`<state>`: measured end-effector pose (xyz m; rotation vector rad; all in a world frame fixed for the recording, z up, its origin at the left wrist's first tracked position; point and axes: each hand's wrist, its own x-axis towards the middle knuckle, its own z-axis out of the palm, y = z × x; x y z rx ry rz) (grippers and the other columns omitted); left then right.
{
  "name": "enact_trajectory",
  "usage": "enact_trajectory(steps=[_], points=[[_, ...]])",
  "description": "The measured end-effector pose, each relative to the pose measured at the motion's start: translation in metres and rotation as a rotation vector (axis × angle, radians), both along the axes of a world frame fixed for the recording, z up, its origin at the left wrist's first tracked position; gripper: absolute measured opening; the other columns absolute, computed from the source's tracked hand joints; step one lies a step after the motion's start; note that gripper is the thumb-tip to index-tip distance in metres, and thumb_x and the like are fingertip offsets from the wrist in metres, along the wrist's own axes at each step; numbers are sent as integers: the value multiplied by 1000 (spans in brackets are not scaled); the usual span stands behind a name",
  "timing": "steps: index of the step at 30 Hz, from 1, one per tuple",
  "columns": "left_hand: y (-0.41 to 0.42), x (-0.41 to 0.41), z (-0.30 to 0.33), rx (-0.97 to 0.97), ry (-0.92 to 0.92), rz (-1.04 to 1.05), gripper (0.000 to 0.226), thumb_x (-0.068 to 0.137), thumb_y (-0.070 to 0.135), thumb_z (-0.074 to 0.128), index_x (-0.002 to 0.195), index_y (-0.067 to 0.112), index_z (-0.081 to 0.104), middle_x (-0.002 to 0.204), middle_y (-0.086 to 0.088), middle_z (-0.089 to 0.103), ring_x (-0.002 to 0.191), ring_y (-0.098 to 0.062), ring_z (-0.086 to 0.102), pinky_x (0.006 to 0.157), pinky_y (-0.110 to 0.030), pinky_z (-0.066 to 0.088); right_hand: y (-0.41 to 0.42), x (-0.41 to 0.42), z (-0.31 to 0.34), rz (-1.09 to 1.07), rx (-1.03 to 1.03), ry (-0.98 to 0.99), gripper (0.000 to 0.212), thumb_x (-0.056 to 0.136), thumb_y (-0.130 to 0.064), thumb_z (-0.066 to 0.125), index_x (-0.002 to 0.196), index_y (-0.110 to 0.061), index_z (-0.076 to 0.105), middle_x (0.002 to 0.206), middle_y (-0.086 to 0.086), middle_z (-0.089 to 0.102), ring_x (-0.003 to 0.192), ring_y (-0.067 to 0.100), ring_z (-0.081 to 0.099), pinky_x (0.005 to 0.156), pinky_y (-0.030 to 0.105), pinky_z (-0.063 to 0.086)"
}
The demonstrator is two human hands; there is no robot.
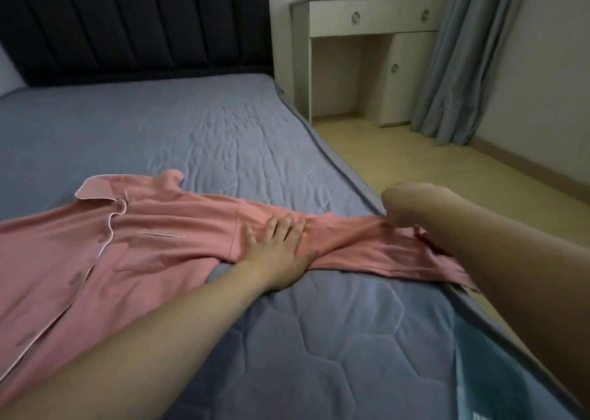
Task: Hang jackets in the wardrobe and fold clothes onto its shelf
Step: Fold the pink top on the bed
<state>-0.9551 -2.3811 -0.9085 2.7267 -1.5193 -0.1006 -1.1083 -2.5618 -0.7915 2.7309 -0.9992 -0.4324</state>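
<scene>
A pink button-up shirt (134, 247) with white piping lies spread on the blue quilted mattress (198, 138), collar toward the headboard. One sleeve (367, 244) stretches right to the bed's edge. My left hand (281, 253) lies flat with straight fingers, pressing where the sleeve joins the body. My right hand (405, 205) is curled at the mattress edge, pinching the sleeve's far end; its fingertips are hidden behind the fist.
A dark padded headboard (134, 23) stands at the back. A white desk (367, 52) with drawers and a cupboard sits beyond the bed's right corner, beside a grey-blue curtain (459, 58). Wooden floor (431, 164) runs along the bed's right side.
</scene>
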Motion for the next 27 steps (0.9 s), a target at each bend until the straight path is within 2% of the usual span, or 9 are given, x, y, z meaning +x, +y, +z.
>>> enact_trajectory(steps=[4, 10, 13, 15, 17, 21, 23, 25, 27], points=[[35, 34, 25, 93, -18, 94, 83, 85, 76, 8, 154, 32, 5, 163, 4, -3, 150, -22, -4, 109, -66, -10, 37, 50, -22, 143, 82, -193, 40, 90, -27, 46, 129, -20, 53, 131, 9, 49, 119, 31, 51, 93, 38, 41], [141, 138, 55, 52, 50, 492, 72, 95, 62, 24, 155, 23, 10, 163, -6, 1, 149, -29, 2, 118, -55, 2, 114, 164, -47, 178, 443, -358, 44, 92, -24, 48, 134, -11, 49, 137, 16, 48, 123, 32, 48, 99, 35, 39], [186, 196, 60, -78, 95, 645, 68, 91, 47, 44, 152, 25, 24, 159, -10, 19, 144, -33, 19, 116, -47, 21, 152, 223, -54, 150, 527, -465, 48, 94, -32, 42, 136, -10, 46, 141, 18, 47, 126, 34, 47, 101, 36, 37], [204, 232, 64, -189, 156, 768, 63, 82, 46, 53, 139, 20, 46, 143, -13, 45, 132, -33, 40, 108, -42, 36, 169, 263, -61, 115, 551, -500, 51, 93, -40, 39, 135, -11, 46, 140, 19, 48, 126, 35, 47, 102, 39, 38], [208, 268, 66, -388, 291, 865, 47, 83, 40, 54, 119, 10, 61, 113, -11, 63, 100, -31, 58, 81, -35, 50, 180, 301, -65, 36, 583, -534, 58, 91, -52, 38, 129, -11, 51, 134, 19, 53, 122, 37, 50, 100, 41, 41], [196, 327, 63, -689, 643, 986, 25, 89, 40, 55, 88, 15, 62, 70, -4, 56, 45, -18, 45, 37, -15, 31, 187, 372, -65, -171, 839, -651, 42, 84, -54, 53, 92, -16, 67, 96, 12, 69, 88, 30, 64, 80, 35, 52], [184, 353, 62, -686, 658, 1014, 24, 88, 31, 53, 70, 16, 57, 50, -2, 51, 30, -12, 38, 34, -10, 26, 186, 401, -69, -133, 870, -609, 24, 87, -33, 60, 89, -10, 64, 81, 12, 67, 71, 26, 64, 65, 31, 52], [166, 371, 70, -733, 636, 978, 25, 87, 19, 46, 64, 13, 52, 40, -3, 48, 26, -12, 39, 35, -12, 31, 179, 427, -72, -83, 823, -683, 26, 91, -18, 53, 110, -3, 63, 101, 17, 66, 87, 26, 63, 81, 37, 52], [145, 389, 77, -975, 608, 865, 21, 90, 20, 47, 72, 13, 54, 64, -11, 62, 47, -20, 60, 43, -28, 49, 169, 445, -69, -56, 703, -898, 36, 90, -11, 47, 123, -6, 60, 119, 17, 63, 105, 28, 61, 92, 36, 47]])
